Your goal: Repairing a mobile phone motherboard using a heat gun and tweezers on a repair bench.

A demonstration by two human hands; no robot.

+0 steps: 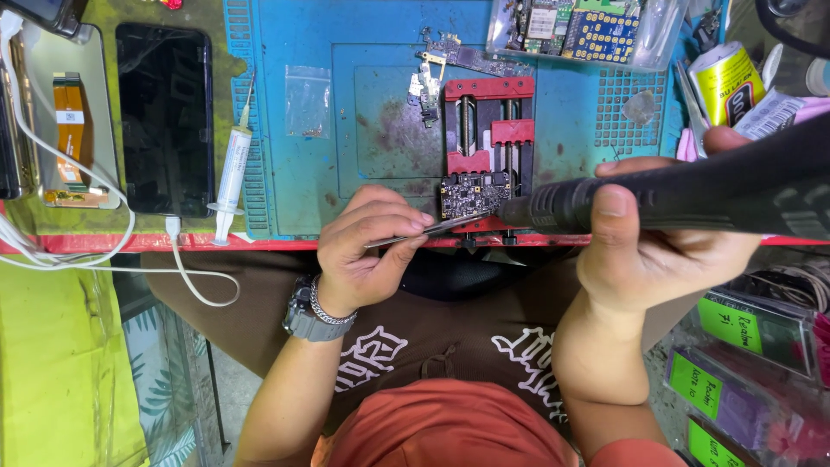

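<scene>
A small black circuit board (473,193) is clamped in a red board holder (489,138) on the blue work mat (285,86). My left hand (367,246) holds metal tweezers (424,232) whose tips reach the board's near edge. My right hand (644,238) grips a thick black hot-air handle (692,195), its nozzle pointing left at the board's right corner.
A white syringe (232,177) lies at the mat's left edge. A black phone (164,117), an opened phone with orange flex (71,121) and white cables (86,259) sit left. A clear tray of boards (579,30) and a yellow tape roll (724,82) stand far right.
</scene>
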